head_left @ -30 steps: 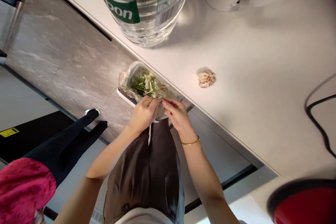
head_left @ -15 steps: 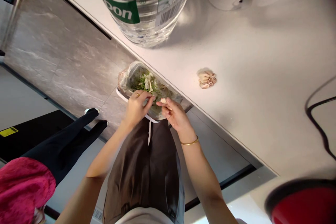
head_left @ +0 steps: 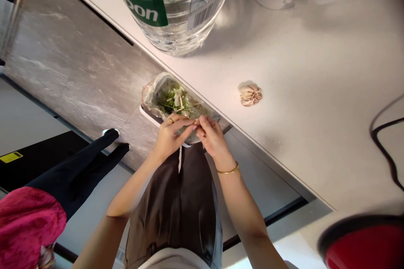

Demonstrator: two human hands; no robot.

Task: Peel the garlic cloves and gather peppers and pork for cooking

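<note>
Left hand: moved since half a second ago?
Yes: against the bin, the left hand has shifted toward the picture's right, closing in on the right hand.

A small, pale garlic clove (head_left: 197,121) was pinched between the left hand (head_left: 169,136) and the right hand (head_left: 215,139), above the bin (head_left: 149,116). Mostly covered, it showed only a cream-coloured sliver.

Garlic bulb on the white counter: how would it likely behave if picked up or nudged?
The garlic bulb is probably light, being small beside the water bottle. Its papery-looking skin would likely flake when gripped. Its lumpy outline suggests it would rock or slide rather than roll freely across the counter.
</note>
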